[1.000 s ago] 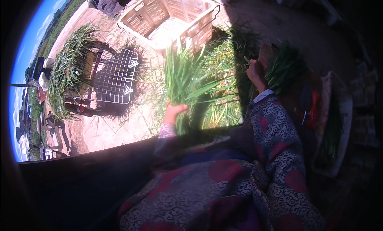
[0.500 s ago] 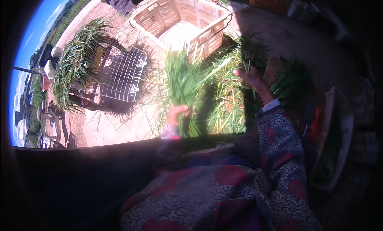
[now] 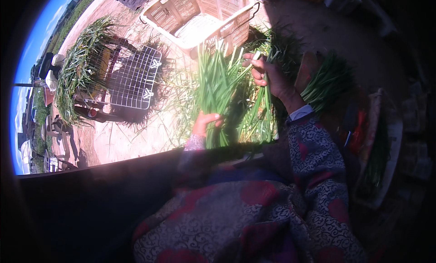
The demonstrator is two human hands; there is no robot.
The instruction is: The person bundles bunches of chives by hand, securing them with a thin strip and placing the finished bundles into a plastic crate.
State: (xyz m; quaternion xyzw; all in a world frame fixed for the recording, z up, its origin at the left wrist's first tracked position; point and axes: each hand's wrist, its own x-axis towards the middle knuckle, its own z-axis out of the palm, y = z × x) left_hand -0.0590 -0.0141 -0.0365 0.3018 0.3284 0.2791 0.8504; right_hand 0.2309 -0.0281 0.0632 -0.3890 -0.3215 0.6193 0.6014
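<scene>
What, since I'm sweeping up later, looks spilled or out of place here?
Green scraps litter the ground beside the left hand, and leaves droop untidily over the wire rack; neither is bunched like the held stalks.

This is an open-air farmyard where greens are handled, and the pale perforated plastic crate [image 3: 238,31] serves as landmark. Bare earth [image 3: 122,147] lies left of and nearer than the crate, in hard sunlight; right of it, deep shade starts along a sharp edge. Far left of the crate, blue sky [image 3: 32,52] and a strip of green field [image 3: 84,24] show the outdoors. Produce signs surround it: a bunch of chive-like greens [image 3: 215,88] just before it, a wire-mesh rack [image 3: 134,83] heaped with loose leaves [image 3: 79,72] to its left, and a pale bin [image 3: 394,161] holding greens well to its right.
</scene>
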